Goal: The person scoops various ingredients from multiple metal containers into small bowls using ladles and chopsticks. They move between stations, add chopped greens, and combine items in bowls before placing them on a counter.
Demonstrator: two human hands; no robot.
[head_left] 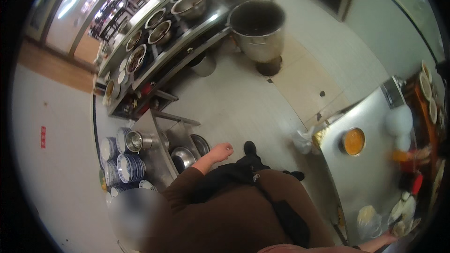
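Note:
My left hand (221,152) hangs in front of my body above the floor, its fingers curled in with nothing visible in them. My right arm reaches out over the near right corner of a steel table (337,178). There my right hand (386,238) touches a pale, bowl-like thing (404,227) whose kind is unclear; the fingers are mostly hidden. Beside it lie a clear plastic bag with something yellowish inside (369,219) and several whitish, long pieces (404,207). A round metal bowl of orange contents (353,141) stands farther up the table.
A large steel pot (258,33) stands on the floor ahead. Along the left runs a steel counter (201,30) with several metal bowls. Stacked blue-and-white bowls (130,167) sit on a low steel shelf unit (152,157). A plastic bag (303,141) hangs at the right table's edge.

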